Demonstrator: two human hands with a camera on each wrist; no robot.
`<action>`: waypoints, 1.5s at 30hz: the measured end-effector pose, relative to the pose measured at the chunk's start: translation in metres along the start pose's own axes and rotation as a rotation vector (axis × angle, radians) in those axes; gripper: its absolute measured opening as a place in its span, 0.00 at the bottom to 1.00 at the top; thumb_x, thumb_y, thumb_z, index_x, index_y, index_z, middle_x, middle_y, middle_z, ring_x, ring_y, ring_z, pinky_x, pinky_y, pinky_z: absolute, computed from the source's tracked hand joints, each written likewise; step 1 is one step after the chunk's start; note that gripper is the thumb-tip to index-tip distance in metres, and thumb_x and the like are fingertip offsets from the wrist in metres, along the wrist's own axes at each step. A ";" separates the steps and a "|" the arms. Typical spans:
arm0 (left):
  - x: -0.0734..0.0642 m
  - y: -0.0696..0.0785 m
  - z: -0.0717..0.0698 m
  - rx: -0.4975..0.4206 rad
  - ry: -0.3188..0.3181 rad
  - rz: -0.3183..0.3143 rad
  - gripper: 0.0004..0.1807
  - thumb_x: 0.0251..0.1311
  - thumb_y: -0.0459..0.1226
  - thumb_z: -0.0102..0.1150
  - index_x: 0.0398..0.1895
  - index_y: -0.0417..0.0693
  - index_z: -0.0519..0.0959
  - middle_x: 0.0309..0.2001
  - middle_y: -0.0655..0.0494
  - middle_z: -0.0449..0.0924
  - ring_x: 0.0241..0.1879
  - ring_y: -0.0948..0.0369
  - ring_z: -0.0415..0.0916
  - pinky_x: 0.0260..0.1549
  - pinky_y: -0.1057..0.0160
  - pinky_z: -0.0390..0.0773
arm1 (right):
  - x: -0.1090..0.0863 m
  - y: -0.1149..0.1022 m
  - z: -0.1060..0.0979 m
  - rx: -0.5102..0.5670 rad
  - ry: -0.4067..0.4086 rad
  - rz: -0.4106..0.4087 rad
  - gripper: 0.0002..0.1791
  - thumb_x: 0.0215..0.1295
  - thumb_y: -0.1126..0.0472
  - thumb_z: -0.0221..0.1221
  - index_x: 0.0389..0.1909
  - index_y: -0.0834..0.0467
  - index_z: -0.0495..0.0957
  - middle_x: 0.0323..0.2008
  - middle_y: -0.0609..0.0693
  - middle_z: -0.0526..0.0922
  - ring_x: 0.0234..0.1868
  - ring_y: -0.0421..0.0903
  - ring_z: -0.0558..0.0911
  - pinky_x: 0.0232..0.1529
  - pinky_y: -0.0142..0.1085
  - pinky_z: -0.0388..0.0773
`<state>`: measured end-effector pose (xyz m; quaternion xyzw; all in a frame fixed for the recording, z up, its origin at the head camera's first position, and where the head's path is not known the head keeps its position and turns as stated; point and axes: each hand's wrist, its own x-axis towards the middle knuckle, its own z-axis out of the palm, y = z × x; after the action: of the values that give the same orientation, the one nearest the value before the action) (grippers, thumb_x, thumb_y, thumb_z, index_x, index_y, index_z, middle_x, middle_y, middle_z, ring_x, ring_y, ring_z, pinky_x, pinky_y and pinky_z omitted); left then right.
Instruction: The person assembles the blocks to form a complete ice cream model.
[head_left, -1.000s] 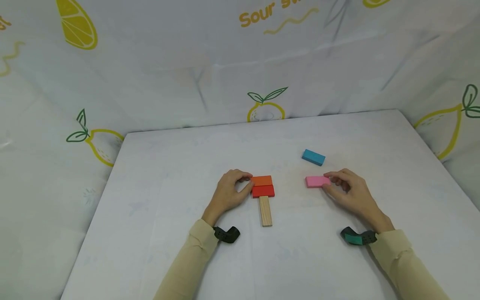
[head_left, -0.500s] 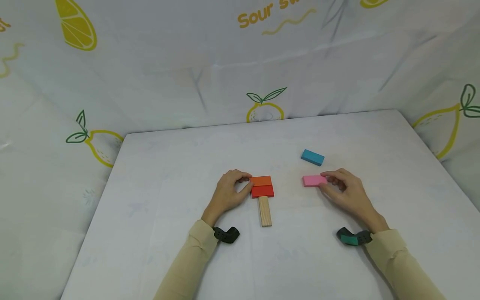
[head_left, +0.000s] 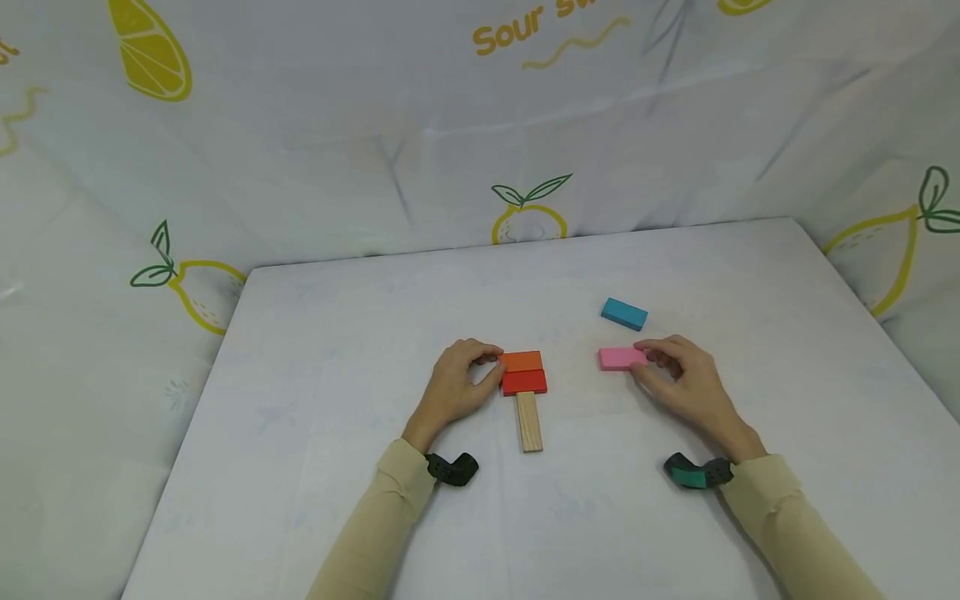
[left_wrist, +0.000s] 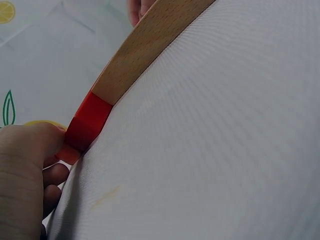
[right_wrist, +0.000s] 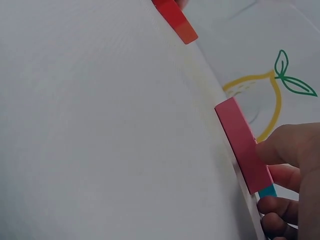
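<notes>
Right of centre, right hand (head_left: 692, 387) pinches pink block (head_left: 618, 359): likely light, stiff, end good hold. Mid-frame, left hand (head_left: 455, 382) pinches orange block (head_left: 522, 362).

Behind the left grip (head_left: 457, 379), a black wrist device (head_left: 453, 471); behind the right grip (head_left: 686, 383), a black-and-green wrist device (head_left: 697, 473); farther back, 2 beige sleeves (head_left: 378, 521).

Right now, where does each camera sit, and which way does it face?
Head: on the head, facing forward and down at the table; left hand, right hand, sleeves show.
Left wrist: worn there, facing the orange block; left hand nearest.
Right wrist: worn there, facing the pink block; right hand nearest.
Shared: both wrist views show the red block, parts of both hands.
</notes>
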<state>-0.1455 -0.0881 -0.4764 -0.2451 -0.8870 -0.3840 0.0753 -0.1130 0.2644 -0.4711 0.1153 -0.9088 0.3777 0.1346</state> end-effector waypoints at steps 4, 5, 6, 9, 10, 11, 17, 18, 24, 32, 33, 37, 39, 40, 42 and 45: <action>0.000 -0.001 0.000 0.003 -0.001 -0.002 0.12 0.65 0.40 0.64 0.48 0.46 0.86 0.41 0.53 0.88 0.41 0.58 0.79 0.46 0.59 0.79 | 0.002 -0.004 0.004 0.005 0.005 0.000 0.16 0.59 0.66 0.69 0.49 0.61 0.85 0.36 0.56 0.82 0.36 0.36 0.70 0.38 0.18 0.65; 0.000 -0.001 0.001 0.005 -0.001 -0.002 0.12 0.65 0.40 0.64 0.48 0.46 0.86 0.41 0.53 0.88 0.41 0.58 0.79 0.46 0.59 0.79 | 0.003 -0.005 0.005 0.009 0.006 -0.001 0.16 0.59 0.66 0.69 0.49 0.61 0.85 0.37 0.56 0.82 0.36 0.36 0.70 0.38 0.18 0.65; 0.000 -0.001 0.001 0.005 0.000 -0.001 0.12 0.65 0.40 0.64 0.48 0.46 0.86 0.41 0.54 0.88 0.41 0.58 0.79 0.46 0.59 0.79 | 0.004 -0.006 0.006 0.013 0.007 0.001 0.16 0.59 0.66 0.69 0.49 0.61 0.85 0.36 0.56 0.82 0.36 0.37 0.70 0.38 0.18 0.65; 0.000 -0.001 0.001 0.007 0.005 0.003 0.12 0.65 0.40 0.65 0.48 0.46 0.86 0.41 0.54 0.88 0.41 0.59 0.79 0.46 0.59 0.79 | 0.006 -0.008 0.009 0.015 0.012 0.002 0.16 0.59 0.65 0.68 0.48 0.61 0.85 0.35 0.55 0.81 0.36 0.39 0.70 0.38 0.19 0.65; 0.000 -0.001 0.001 0.007 0.006 0.004 0.12 0.65 0.39 0.65 0.48 0.45 0.86 0.41 0.54 0.88 0.41 0.59 0.79 0.46 0.59 0.79 | 0.007 -0.008 0.010 0.018 0.014 0.002 0.15 0.58 0.65 0.68 0.48 0.61 0.85 0.35 0.55 0.81 0.35 0.39 0.70 0.37 0.19 0.65; 0.000 -0.001 0.001 0.007 0.006 0.005 0.12 0.65 0.39 0.65 0.48 0.45 0.86 0.41 0.53 0.88 0.41 0.59 0.79 0.46 0.59 0.79 | 0.008 -0.008 0.011 0.018 0.015 0.003 0.15 0.58 0.65 0.68 0.48 0.61 0.85 0.35 0.55 0.81 0.35 0.40 0.70 0.37 0.19 0.65; 0.000 -0.001 0.001 0.007 -0.004 -0.004 0.12 0.65 0.40 0.64 0.48 0.46 0.86 0.42 0.54 0.87 0.42 0.58 0.79 0.47 0.59 0.79 | 0.011 -0.011 0.016 0.012 0.020 0.003 0.15 0.59 0.66 0.67 0.48 0.62 0.85 0.34 0.56 0.80 0.35 0.41 0.70 0.37 0.20 0.65; 0.000 -0.001 0.001 0.006 -0.006 -0.005 0.12 0.65 0.40 0.64 0.48 0.46 0.86 0.42 0.53 0.88 0.42 0.58 0.80 0.47 0.59 0.79 | 0.012 -0.012 0.017 0.010 0.020 0.002 0.15 0.59 0.66 0.67 0.48 0.62 0.84 0.34 0.56 0.80 0.35 0.41 0.70 0.37 0.21 0.65; 0.000 0.000 0.000 0.005 0.004 0.007 0.12 0.65 0.40 0.64 0.48 0.45 0.86 0.42 0.53 0.88 0.41 0.58 0.80 0.47 0.58 0.79 | 0.012 -0.013 0.020 -0.004 0.025 -0.002 0.15 0.59 0.66 0.66 0.47 0.63 0.84 0.34 0.56 0.80 0.35 0.42 0.69 0.37 0.20 0.64; 0.000 0.001 0.001 0.003 0.006 0.007 0.12 0.64 0.39 0.64 0.48 0.45 0.86 0.41 0.53 0.88 0.41 0.58 0.80 0.46 0.59 0.79 | 0.014 -0.015 0.024 -0.004 0.022 0.015 0.15 0.60 0.65 0.66 0.48 0.62 0.83 0.34 0.56 0.79 0.35 0.43 0.69 0.37 0.22 0.64; 0.000 0.001 0.000 0.001 0.005 0.006 0.12 0.64 0.39 0.64 0.48 0.45 0.86 0.41 0.53 0.88 0.41 0.58 0.80 0.46 0.59 0.79 | 0.014 -0.015 0.024 -0.007 0.020 0.016 0.15 0.60 0.65 0.66 0.48 0.62 0.83 0.34 0.56 0.79 0.35 0.43 0.69 0.37 0.22 0.64; 0.000 0.001 0.000 0.002 0.007 0.007 0.12 0.64 0.39 0.64 0.48 0.45 0.86 0.41 0.53 0.88 0.41 0.58 0.80 0.46 0.59 0.79 | 0.015 -0.017 0.025 -0.010 0.019 0.019 0.15 0.60 0.65 0.66 0.48 0.63 0.83 0.34 0.56 0.79 0.35 0.44 0.70 0.37 0.23 0.65; 0.001 0.001 0.000 0.004 0.007 0.009 0.12 0.64 0.40 0.65 0.48 0.45 0.86 0.41 0.53 0.88 0.41 0.58 0.80 0.46 0.59 0.79 | 0.015 -0.018 0.026 -0.009 0.019 0.019 0.15 0.60 0.64 0.66 0.48 0.63 0.83 0.34 0.56 0.79 0.35 0.44 0.70 0.37 0.23 0.65; 0.001 0.001 0.000 0.006 0.008 0.011 0.12 0.64 0.40 0.65 0.48 0.45 0.86 0.41 0.53 0.88 0.41 0.58 0.80 0.46 0.59 0.79 | 0.015 -0.018 0.026 -0.009 0.020 0.019 0.15 0.60 0.64 0.66 0.48 0.63 0.83 0.34 0.56 0.79 0.35 0.44 0.70 0.37 0.23 0.65; 0.001 0.000 0.001 0.008 0.010 0.013 0.12 0.64 0.39 0.65 0.48 0.45 0.86 0.41 0.53 0.88 0.41 0.58 0.79 0.45 0.59 0.79 | 0.016 -0.019 0.027 -0.008 0.022 0.019 0.15 0.60 0.64 0.66 0.48 0.63 0.83 0.34 0.56 0.79 0.35 0.44 0.70 0.37 0.23 0.65; 0.000 0.000 0.001 0.008 0.007 0.009 0.12 0.64 0.40 0.64 0.48 0.45 0.86 0.41 0.53 0.88 0.41 0.58 0.79 0.46 0.59 0.79 | 0.017 -0.018 0.029 -0.001 0.025 0.016 0.15 0.60 0.65 0.66 0.48 0.64 0.83 0.34 0.57 0.79 0.35 0.44 0.70 0.37 0.23 0.65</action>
<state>-0.1455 -0.0875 -0.4767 -0.2472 -0.8873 -0.3808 0.0813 -0.1275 0.2294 -0.4732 0.1032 -0.9082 0.3797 0.1430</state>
